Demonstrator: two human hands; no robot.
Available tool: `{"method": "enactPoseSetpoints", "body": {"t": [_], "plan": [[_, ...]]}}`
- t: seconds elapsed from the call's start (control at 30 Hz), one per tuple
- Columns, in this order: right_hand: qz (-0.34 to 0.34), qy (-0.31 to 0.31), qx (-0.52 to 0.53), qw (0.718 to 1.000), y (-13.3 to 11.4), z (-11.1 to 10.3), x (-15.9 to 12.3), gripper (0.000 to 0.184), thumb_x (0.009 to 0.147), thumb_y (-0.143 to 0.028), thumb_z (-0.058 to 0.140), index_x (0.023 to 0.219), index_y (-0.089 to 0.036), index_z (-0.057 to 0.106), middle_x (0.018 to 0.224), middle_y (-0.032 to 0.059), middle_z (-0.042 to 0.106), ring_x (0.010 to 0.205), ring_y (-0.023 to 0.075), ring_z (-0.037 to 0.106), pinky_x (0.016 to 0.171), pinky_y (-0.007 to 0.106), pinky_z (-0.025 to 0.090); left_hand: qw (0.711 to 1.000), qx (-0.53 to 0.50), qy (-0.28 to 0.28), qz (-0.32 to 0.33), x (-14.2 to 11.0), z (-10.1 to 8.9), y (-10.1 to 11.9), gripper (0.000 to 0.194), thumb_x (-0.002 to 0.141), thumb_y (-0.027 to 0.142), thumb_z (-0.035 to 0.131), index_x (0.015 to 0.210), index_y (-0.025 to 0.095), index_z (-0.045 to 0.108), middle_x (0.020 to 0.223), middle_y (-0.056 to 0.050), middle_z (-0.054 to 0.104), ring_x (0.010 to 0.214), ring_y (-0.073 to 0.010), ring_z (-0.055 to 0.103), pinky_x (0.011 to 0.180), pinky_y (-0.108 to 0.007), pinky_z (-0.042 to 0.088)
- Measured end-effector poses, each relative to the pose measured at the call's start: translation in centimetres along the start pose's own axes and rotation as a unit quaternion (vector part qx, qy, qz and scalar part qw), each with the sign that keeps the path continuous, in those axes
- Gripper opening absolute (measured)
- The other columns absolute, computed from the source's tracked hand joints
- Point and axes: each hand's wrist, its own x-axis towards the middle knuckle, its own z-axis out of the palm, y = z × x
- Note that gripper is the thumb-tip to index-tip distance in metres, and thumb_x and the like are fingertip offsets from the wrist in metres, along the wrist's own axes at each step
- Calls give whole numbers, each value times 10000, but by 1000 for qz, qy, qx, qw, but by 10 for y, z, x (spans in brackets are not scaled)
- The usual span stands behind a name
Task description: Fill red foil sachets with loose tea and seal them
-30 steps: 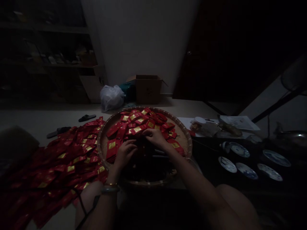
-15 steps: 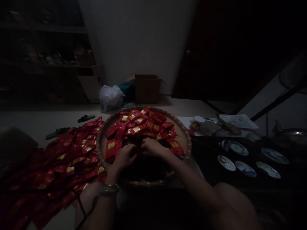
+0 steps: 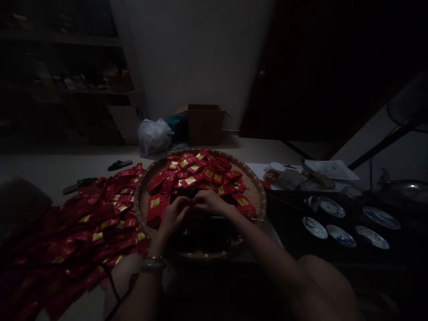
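A round woven bamboo tray (image 3: 259,185) stands before me, with many red packets (image 3: 190,180) with gold labels heaped over its far half. Dark loose stuff (image 3: 203,236) fills the near part; I cannot make out its kind. Over it my left hand (image 3: 175,211) and my right hand (image 3: 210,203) meet, fingers curled inward and fingertips close together. Both look closed in a pinch. Something dark, perhaps reddish, is between them, too dim to name. A thin pale rod (image 3: 217,217) lies by my right wrist.
A large pile of red packets (image 3: 110,223) spreads over the floor at left, near black slippers (image 3: 119,165). Blue-and-white dishes (image 3: 341,235) sit on the dark surface at right. Behind the tray are a plastic bag (image 3: 154,136) and an open cardboard box (image 3: 205,125).
Both hands have risen slightly from the dark stuff. Their fingertips have come closer together, and the thin pale rod beside my right wrist now shows.
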Motion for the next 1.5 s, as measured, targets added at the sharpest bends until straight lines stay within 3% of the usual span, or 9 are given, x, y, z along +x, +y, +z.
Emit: {"method": "enactPoseSetpoints", "body": {"t": [0.13,0.3,0.6,0.77,0.87,0.97,1.07,1.2,1.5], "plan": [[65,103,234,965,8,10,1,290,698,-179,714,983,-157,661,756,-8,652,659,112,590,610,211,449,981,-140,60,-116,2,1,7,553,699,304,668,1212,160,519,673,37,599,621,-127,592,580,-227,461],[178,25,362,915,12,17,-2,286,664,-388,727,742,-121,662,509,-53,536,420,64,436,422,188,318,952,-234,55,-190,0,1,16,710,615,337,757,1255,141,521,509,113,481,473,-60,479,497,-171,380],[188,131,415,881,11,20,-1,362,559,-469,751,632,-136,629,522,-42,550,491,87,470,505,216,362,918,-297,-79,-252,-3,9,20,523,549,330,819,998,113,662,907,-83,730,779,-223,680,698,-320,527],[163,144,360,907,9,19,-1,263,645,-387,708,707,-136,659,623,-6,619,589,129,552,577,245,429,921,-290,-64,-254,-4,10,21,510,551,304,811,998,116,653,891,-71,730,753,-201,673,702,-308,521],[83,180,293,935,2,16,-5,191,720,-300,657,840,-153,665,802,29,663,749,164,604,702,286,475,925,-282,-64,-245,-5,12,20,505,555,275,796,1007,122,633,847,-49,718,724,-183,661,667,-285,512],[-41,195,141,970,-8,7,-12,239,761,-227,635,996,-184,646,989,68,624,926,191,573,817,331,467,939,-250,-53,-232,-4,15,17,500,518,235,795,975,120,628,773,-18,700,690,-174,642,643,-272,496],[-92,197,-60,974,-18,-5,-17,165,778,-233,646,935,-184,664,1004,98,572,965,226,507,830,365,445,951,-214,-34,-220,-1,15,14,458,500,245,789,911,115,635,722,-8,686,679,-178,629,652,-281,487],[-139,138,-168,966,-29,-17,-15,184,892,-241,515,787,-177,652,883,86,607,857,201,494,775,323,418,962,-184,-18,-201,1,14,15,414,477,271,796,831,111,652,740,-24,692,732,-200,627,722,-312,490],[-85,-6,-236,968,-46,-29,-13,144,896,-248,535,980,-168,620,932,105,653,837,200,562,806,346,358,966,-180,-52,-176,-3,16,16,431,490,304,802,853,118,662,753,-29,694,702,-190,615,683,-299,486]]}}
